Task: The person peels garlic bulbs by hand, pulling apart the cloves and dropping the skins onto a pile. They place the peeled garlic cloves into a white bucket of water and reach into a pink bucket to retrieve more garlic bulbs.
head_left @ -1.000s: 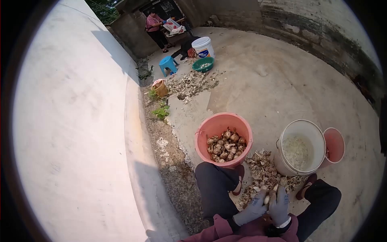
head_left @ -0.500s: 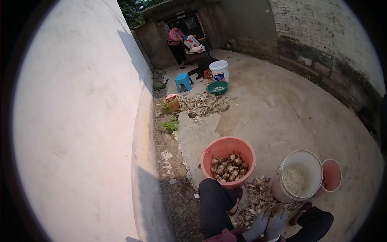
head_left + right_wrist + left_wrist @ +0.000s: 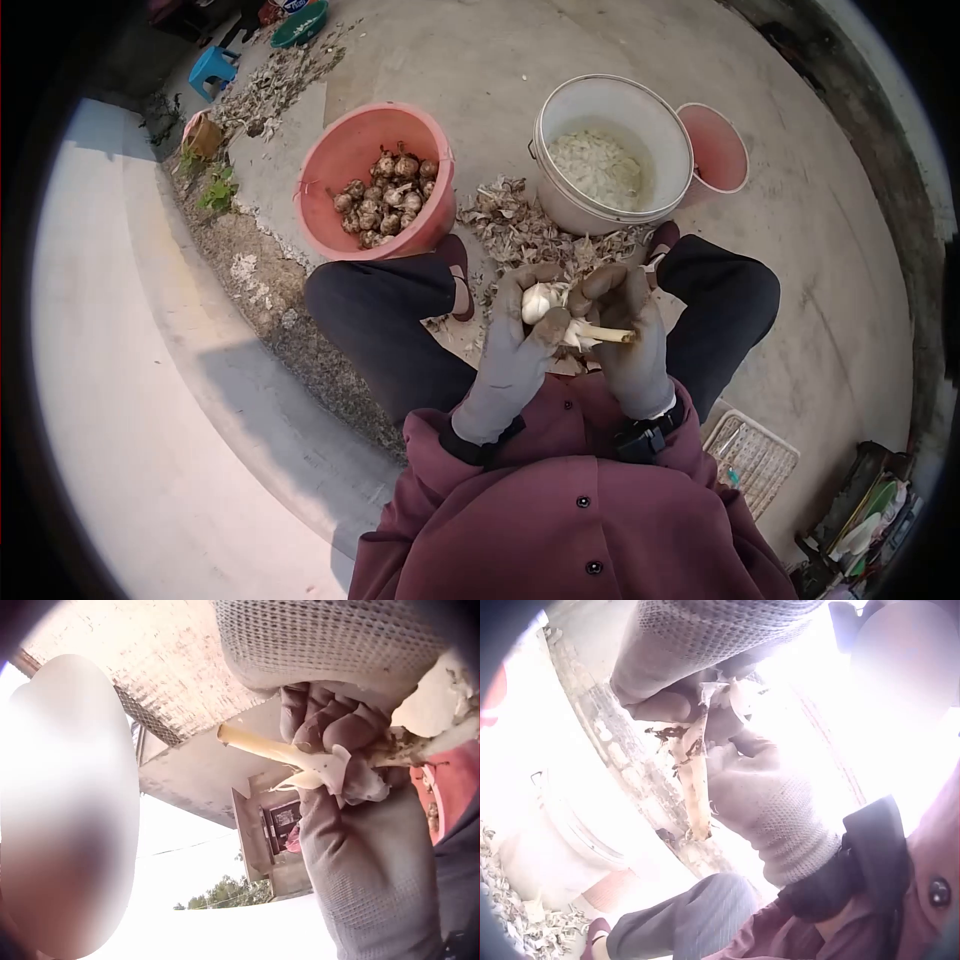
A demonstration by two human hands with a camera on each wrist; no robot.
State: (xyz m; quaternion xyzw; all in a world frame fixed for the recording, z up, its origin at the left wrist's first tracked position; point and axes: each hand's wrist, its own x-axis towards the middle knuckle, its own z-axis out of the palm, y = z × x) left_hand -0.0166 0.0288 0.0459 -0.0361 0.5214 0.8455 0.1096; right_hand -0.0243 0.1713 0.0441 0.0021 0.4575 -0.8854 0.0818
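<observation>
A pale garlic bulb point(image 3: 540, 302) with a cut stem point(image 3: 605, 334) is between my two gloved hands, just above the lap. My left hand point(image 3: 512, 350) grips the bulb, thumb across its near side. The right hand point(image 3: 637, 345) has its fingers curled at the garlic's right side and pinches its loose skin, with the stem crossing in front of the palm. Torn skin hangs about the stem point(image 3: 259, 744) in the right wrist view. In the left wrist view the garlic stem point(image 3: 696, 784) points down, and fingers hide most of the bulb.
A pink tub point(image 3: 320, 190) of unpeeled garlic bulbs stands ahead to the left. To the right are a white bucket point(image 3: 560, 195) with peeled cloves in water and a smaller pink bucket point(image 3: 735, 165). Peelings point(image 3: 510, 220) lie between my feet. A white wall point(image 3: 130, 350) runs along the left.
The head view has tilted down, bringing the lap and hands up into the picture and dropping the far person out of sight. The garlic, largely hidden half a second ago, now shows between the hands.
</observation>
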